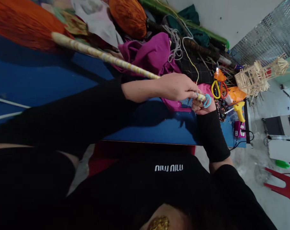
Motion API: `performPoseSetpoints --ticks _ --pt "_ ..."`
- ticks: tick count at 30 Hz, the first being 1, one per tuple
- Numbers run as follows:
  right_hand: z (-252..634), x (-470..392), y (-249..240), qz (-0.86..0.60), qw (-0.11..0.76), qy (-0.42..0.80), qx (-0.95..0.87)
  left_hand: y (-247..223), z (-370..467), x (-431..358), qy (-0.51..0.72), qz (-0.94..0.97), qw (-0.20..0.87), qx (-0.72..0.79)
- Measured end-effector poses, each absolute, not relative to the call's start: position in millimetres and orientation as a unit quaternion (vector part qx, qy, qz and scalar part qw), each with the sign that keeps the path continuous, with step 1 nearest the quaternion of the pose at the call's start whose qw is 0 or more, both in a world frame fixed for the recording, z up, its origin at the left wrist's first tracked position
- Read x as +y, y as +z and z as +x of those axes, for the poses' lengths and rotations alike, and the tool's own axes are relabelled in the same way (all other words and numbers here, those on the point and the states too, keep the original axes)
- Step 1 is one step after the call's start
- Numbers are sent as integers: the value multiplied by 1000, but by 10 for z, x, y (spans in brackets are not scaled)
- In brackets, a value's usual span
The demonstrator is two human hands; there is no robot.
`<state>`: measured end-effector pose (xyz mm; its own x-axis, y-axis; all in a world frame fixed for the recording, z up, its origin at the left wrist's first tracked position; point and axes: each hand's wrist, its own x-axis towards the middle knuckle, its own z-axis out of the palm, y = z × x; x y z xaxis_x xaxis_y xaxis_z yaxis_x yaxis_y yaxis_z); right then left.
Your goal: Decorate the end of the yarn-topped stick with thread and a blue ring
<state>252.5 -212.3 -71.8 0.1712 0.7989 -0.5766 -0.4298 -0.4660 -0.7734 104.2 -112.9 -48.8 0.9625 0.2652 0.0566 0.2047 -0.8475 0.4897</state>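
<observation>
A long broom lies across the view, its handle (106,58) wrapped in pale yellow and white bands, its orange fibrous head (22,24) at the upper left. My left hand (177,87) is closed round the handle near its far end. Just beyond, my right hand (203,107) has its fingers curled at the handle's tip, partly hidden by the left. A light blue ring (207,100) sticks out from that tip, against my right palm. Behind my hands is magenta cloth (151,52), with a pale cord (191,59) running down towards them.
Beneath my hands is a blue table (149,123). Scissors (219,89) with yellow and red handles, a yellow glue gun (239,111) and a purple box (240,128) with cables lie at right. A stick-built model (255,78) stands behind. A red stool (282,185) is on the floor.
</observation>
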Motion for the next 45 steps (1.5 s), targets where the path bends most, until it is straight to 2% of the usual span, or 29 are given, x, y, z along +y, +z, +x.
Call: performPoseSetpoints --ticks 4,10,15,20,22,30,37,42,45 --pt "2618 -2120 -860 -550 541 628 -97 -540 1043 -1105 58 959 260 99" --pt "2709 -2129 -1020 -559 542 593 -206 -613 1050 -1046 57 951 300 45" --pt "2720 -2205 -921 -589 533 439 -420 -611 1050 -1016 34 947 317 40" --pt "2745 -2273 -889 -634 457 107 -615 -598 1050 -1049 48 951 296 71" --pt "2754 -2283 -911 -636 418 15 -649 -605 1060 -1061 57 954 284 74" --pt "2818 -2401 -799 -663 279 -162 -676 -561 1108 -1140 45 961 226 154" --pt "2770 -2551 -695 -706 248 -183 -638 -600 1100 -1195 89 956 188 205" --pt "2606 -2545 -739 -692 342 -109 -626 -636 1111 -1244 102 958 168 211" --pt "2523 -2534 -774 -697 365 -80 -612 -633 1107 -1250 115 956 165 212"
